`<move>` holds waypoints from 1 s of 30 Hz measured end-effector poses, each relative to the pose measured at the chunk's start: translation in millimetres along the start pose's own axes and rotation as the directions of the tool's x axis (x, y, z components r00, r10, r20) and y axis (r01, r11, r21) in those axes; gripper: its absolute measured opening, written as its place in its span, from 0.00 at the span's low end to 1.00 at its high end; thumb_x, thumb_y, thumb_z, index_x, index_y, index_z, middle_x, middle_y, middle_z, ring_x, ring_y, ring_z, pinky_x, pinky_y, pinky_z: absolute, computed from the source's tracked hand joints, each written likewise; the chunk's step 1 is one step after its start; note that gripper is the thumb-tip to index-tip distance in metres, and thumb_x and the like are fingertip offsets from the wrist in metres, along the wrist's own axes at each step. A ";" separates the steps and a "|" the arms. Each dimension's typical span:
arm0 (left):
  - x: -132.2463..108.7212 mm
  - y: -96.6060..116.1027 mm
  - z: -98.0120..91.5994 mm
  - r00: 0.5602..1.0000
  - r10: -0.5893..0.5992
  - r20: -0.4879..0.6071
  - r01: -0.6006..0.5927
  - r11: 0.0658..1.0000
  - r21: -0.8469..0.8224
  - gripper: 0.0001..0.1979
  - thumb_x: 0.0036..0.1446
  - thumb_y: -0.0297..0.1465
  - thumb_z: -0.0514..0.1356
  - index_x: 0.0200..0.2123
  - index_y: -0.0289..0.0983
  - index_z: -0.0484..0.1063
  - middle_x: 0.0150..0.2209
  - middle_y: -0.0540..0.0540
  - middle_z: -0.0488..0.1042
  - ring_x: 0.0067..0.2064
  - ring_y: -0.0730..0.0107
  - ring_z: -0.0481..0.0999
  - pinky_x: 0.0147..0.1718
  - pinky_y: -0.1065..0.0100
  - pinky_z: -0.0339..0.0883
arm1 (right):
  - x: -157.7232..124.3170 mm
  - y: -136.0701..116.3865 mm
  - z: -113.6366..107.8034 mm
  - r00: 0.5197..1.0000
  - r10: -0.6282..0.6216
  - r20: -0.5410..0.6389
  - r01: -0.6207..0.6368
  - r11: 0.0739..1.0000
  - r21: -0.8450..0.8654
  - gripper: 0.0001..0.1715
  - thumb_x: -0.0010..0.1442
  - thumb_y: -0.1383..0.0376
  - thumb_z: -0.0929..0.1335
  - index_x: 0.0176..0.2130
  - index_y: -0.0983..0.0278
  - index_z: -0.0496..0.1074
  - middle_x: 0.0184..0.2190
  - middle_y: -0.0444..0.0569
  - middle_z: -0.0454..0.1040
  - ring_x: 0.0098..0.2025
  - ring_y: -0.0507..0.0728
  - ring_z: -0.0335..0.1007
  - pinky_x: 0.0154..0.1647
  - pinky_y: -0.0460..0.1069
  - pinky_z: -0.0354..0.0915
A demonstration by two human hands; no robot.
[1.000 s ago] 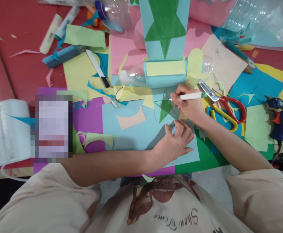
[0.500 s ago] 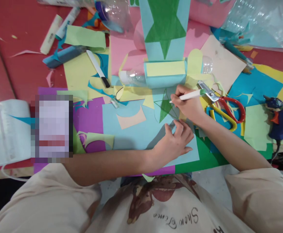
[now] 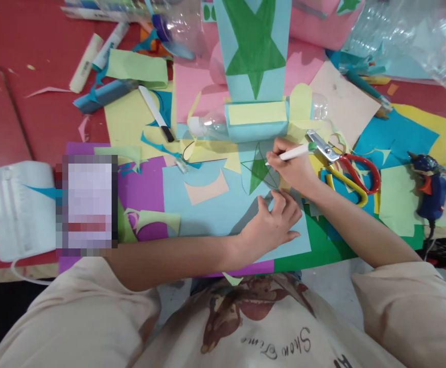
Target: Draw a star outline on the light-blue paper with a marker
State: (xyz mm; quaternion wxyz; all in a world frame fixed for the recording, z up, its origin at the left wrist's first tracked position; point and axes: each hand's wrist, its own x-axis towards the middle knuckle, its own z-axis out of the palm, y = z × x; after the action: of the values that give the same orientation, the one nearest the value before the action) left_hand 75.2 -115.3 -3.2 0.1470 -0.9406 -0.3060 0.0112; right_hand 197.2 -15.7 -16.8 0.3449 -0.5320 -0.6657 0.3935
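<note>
A white marker with a green end is gripped in my right hand, its tip on a star outline drawn on light blue paper. Green fills part of the star; its right side is only outlined. Just below, my left hand rests on the light blue sheet with its fingers bent and apart, holding nothing. Behind the drawing lies a clear bottle wrapped in blue and yellow paper. A blue panel with a large green star stands beyond it.
Scissors with red and yellow handles lie right of my right hand. A blue glue gun is at the far right. A black-tipped marker and paper scraps lie left of the bottle. A white case sits far left.
The whole view has shifted slightly, so things on the table appear a little displaced. Both hands keep nearly the same pose, with the marker still at the star.
</note>
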 end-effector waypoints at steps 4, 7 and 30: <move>0.6 -0.1 -0.3 1.000 0.002 0.002 -0.002 1.000 -0.003 0.28 0.66 0.45 0.41 0.52 0.31 0.67 0.50 0.33 0.70 0.48 0.52 0.70 0.37 0.58 0.74 | 0.3 0.4 0.1 1.000 0.011 0.022 -0.011 1.000 0.013 0.17 0.53 0.65 0.63 0.20 0.61 0.49 0.16 0.39 0.52 0.22 0.48 0.49 0.23 0.48 0.49; 1.1 -0.6 -1.1 1.000 0.007 0.014 -0.007 1.000 -0.005 0.28 0.66 0.45 0.41 0.53 0.31 0.67 0.50 0.33 0.69 0.48 0.52 0.70 0.37 0.57 0.73 | 0.3 1.2 -0.2 1.000 0.012 0.016 -0.012 1.000 0.015 0.17 0.53 0.65 0.64 0.20 0.61 0.50 0.16 0.38 0.52 0.22 0.48 0.49 0.23 0.47 0.49; -7.7 -26.6 -10.2 0.988 0.028 0.155 0.036 0.918 -0.395 0.20 0.66 0.39 0.49 0.53 0.31 0.65 0.59 0.35 0.63 0.58 0.55 0.65 0.50 0.61 0.66 | -4.8 0.2 -6.2 0.999 -0.050 0.012 0.048 0.988 0.144 0.13 0.56 0.55 0.69 0.30 0.62 0.71 0.24 0.43 0.70 0.23 0.49 0.62 0.24 0.46 0.60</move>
State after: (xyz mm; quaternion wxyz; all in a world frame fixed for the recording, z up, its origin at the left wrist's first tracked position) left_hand 54.8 -102.0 13.5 -0.0710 -0.9463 -0.3144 0.0229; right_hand 203.6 -19.4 -14.5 0.3867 -0.4863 -0.6511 0.4359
